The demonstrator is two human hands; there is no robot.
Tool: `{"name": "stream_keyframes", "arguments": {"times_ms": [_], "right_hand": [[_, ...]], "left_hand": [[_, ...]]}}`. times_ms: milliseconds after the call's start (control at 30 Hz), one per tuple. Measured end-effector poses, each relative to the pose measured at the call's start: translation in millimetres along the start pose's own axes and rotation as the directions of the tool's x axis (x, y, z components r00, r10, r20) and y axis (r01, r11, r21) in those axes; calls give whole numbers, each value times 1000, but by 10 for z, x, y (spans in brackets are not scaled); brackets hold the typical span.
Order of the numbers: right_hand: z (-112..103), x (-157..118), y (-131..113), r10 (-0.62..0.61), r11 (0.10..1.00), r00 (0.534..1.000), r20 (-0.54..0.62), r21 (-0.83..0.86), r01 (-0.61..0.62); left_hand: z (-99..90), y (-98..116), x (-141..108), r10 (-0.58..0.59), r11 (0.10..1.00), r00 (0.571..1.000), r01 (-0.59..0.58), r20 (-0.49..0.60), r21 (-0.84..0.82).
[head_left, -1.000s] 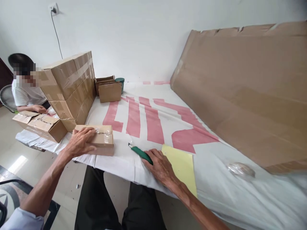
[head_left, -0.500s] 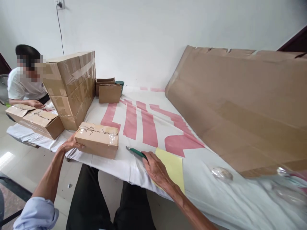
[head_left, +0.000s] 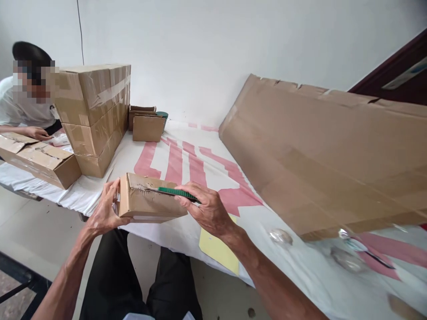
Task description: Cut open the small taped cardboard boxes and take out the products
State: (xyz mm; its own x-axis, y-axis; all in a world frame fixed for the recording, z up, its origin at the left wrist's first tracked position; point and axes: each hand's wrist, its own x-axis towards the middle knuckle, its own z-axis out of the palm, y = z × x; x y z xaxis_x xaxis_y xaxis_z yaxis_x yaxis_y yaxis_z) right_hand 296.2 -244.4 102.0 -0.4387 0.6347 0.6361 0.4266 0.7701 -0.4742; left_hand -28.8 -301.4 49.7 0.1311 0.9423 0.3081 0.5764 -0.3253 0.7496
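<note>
My left hand (head_left: 106, 209) grips the left end of a small cardboard box (head_left: 150, 205), thumb along its lower front edge and fingers over the end face. The box is tilted, its taped top facing partly toward me. In my right hand (head_left: 210, 209) is a green utility knife (head_left: 178, 192), held closed between thumb and fingers. Its blade points left and lies over the seam along the top of the box; whether the tip has gone in, I cannot tell. Under my right wrist, a yellow sheet (head_left: 218, 251) lies at the table's front edge.
Stacked taped boxes (head_left: 96, 120) stand at left, with another box (head_left: 36, 158) before them and a co-worker (head_left: 26, 102) behind. Open cartons (head_left: 148, 128) sit near the wall. A large cardboard sheet (head_left: 320, 155) leans at right. Clear plastic-like items (head_left: 280, 236) lie on the white cloth (head_left: 253, 253).
My right hand has brought the knife left from above the cloth onto the box top. My left hand has tilted the box and shifted its grip to the end. The view has turned slightly right.
</note>
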Motion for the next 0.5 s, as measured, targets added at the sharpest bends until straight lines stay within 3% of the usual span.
{"name": "stream_keyframes", "arguments": {"times_ms": [500], "right_hand": [[-149,-182,224,171,985,985,4,19,-171]], "left_hand": [[109,268,-129,145,988,986,-140,-82,61]]}}
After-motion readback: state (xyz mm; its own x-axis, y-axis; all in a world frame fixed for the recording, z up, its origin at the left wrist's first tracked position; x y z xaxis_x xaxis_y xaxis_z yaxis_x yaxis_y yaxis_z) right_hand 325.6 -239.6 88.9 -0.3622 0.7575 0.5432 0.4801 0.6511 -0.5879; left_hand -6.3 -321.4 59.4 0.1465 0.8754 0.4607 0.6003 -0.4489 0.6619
